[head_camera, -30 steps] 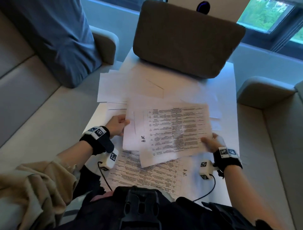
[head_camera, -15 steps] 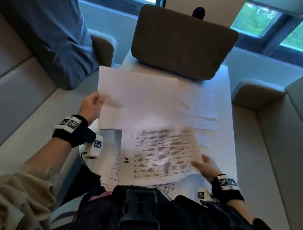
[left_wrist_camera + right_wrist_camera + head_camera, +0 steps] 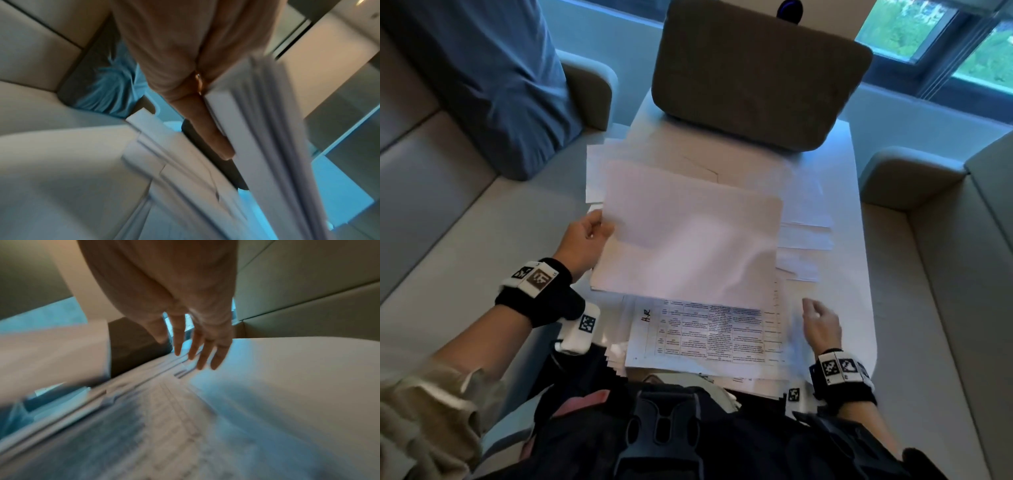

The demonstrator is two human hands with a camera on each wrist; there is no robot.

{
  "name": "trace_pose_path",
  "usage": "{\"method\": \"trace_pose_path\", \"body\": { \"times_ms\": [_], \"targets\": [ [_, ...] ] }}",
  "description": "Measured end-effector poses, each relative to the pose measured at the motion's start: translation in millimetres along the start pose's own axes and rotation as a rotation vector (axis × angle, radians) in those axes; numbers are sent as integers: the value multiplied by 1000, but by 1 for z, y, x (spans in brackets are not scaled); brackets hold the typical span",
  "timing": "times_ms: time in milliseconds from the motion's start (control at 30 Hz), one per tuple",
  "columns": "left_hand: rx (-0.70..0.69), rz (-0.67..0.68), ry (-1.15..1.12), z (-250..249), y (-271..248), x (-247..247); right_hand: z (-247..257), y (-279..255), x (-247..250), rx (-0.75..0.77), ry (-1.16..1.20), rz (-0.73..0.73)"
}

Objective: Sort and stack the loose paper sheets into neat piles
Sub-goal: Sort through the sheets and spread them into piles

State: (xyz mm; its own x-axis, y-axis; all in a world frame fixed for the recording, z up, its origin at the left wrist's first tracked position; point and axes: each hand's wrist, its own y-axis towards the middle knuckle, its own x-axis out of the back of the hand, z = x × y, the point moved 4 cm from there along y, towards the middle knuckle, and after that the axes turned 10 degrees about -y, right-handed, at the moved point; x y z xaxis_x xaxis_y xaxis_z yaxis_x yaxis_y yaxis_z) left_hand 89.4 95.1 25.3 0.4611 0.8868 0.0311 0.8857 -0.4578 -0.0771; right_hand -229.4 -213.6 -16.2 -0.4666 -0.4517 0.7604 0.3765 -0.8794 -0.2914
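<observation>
Gripping the blank sheaf (image 3: 688, 236) by its left edge above the counter (image 3: 859, 260), the left hand (image 3: 585, 240) is mid-sort, while the right hand (image 3: 822, 325), fingers loose and seemingly empty, should next steady the printed pile (image 3: 709, 339) beneath for squaring.

Two hands (image 3: 585, 240) (image 3: 822, 325), two wrist bands (image 3: 534, 291), many paper sheets (image 3: 688, 240), one table (image 3: 859, 274), two cushions (image 3: 756, 68)
</observation>
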Motion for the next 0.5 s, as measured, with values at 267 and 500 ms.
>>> {"method": "trace_pose_path", "body": {
  "times_ms": [267,500],
  "targets": [
    [197,147,-29,36,-27,-15,13,-4,-45,-83,192,246],
    [272,143,-14,40,-49,-17,-3,-11,-35,-12,246,69]
  ]
}}
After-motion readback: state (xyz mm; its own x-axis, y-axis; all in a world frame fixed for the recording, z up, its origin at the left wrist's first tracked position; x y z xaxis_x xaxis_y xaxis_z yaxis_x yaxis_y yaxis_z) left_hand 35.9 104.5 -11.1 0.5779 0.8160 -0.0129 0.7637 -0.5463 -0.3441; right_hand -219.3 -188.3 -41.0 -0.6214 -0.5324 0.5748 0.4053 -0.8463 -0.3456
